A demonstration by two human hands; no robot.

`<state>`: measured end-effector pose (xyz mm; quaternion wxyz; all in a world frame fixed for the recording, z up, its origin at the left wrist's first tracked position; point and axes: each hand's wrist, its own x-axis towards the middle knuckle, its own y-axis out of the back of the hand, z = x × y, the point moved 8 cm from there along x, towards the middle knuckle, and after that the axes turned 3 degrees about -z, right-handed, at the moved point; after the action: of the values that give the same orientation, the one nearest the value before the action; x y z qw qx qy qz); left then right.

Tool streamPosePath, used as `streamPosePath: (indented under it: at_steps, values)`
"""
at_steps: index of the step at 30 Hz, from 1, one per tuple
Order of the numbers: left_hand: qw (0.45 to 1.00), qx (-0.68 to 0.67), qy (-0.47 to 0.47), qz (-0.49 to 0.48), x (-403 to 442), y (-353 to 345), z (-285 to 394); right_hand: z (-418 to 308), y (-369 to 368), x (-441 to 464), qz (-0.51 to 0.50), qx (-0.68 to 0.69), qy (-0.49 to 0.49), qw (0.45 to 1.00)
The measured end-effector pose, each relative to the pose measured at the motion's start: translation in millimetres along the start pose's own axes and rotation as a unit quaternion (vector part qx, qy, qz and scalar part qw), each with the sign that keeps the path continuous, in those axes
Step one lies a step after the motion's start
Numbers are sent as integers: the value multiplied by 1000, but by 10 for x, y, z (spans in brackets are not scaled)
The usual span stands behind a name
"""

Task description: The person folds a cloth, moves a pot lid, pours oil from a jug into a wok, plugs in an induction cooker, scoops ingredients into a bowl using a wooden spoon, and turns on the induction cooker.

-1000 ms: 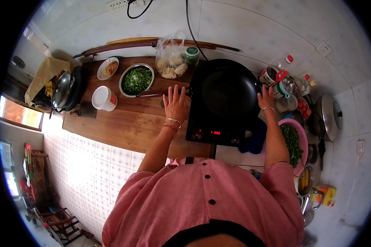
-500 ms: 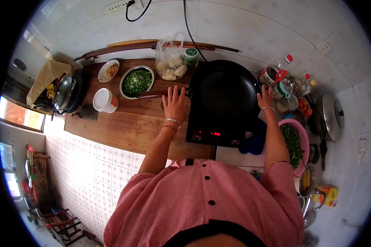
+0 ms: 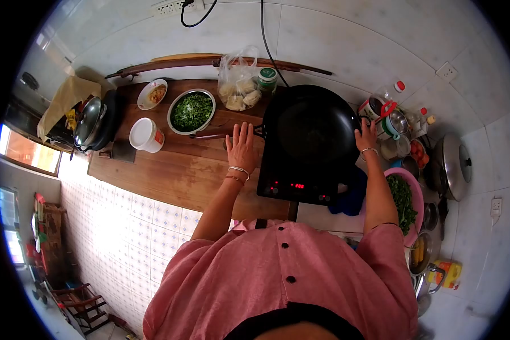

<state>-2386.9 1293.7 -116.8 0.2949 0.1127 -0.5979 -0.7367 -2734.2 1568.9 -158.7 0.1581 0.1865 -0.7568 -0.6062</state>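
Observation:
A large black wok [image 3: 311, 127] sits on a black induction cooker [image 3: 297, 170] with lit red digits. Its brown wooden handle [image 3: 209, 136] points left. My left hand [image 3: 242, 148], fingers stretched out and apart, lies across that handle near the wok; whether it presses on the handle I cannot tell. At the wok's right rim is my right hand [image 3: 366, 139], fingers extended beside the small side handle, with nothing visibly held. The inside of the wok looks dark and glossy.
On the wooden counter [image 3: 175, 170] stand a bowl of chopped greens [image 3: 191, 112], a white tub [image 3: 146, 136], a small dish [image 3: 152, 94], a bag of pale pieces [image 3: 239, 90] and a jar [image 3: 267, 78]. To the right are a pink basin of greens [image 3: 402, 198], bottles and a lidded pan [image 3: 453, 167].
The camera view has shifted slightly. Both hands stay by the wok with fingers stretched, and the left fingers look a little closer together. The wok and cooker have not visibly moved.

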Motion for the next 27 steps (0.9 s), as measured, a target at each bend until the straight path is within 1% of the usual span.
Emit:
streamPosePath:
  at_steps: [6,8,15,21,27]
  values:
    - [1000,7,4,-5,-28,-2,7,9,13,-15,-13,9,-8,1000]
    - [1000,7,6,-12,-30,-11,5,20,0,-5,6,1,12,1000]
    - [1000,7,-4,-21,-4,64,62,50,-27,-72,-12,12,-8,1000]
    - [1000,21,-17,-2,56,66,94,82,-53,-89,-3,11,-7,1000]
    - [1000,20,-7,-2,75,58,85,87,-70,-41,8,20,12,1000]
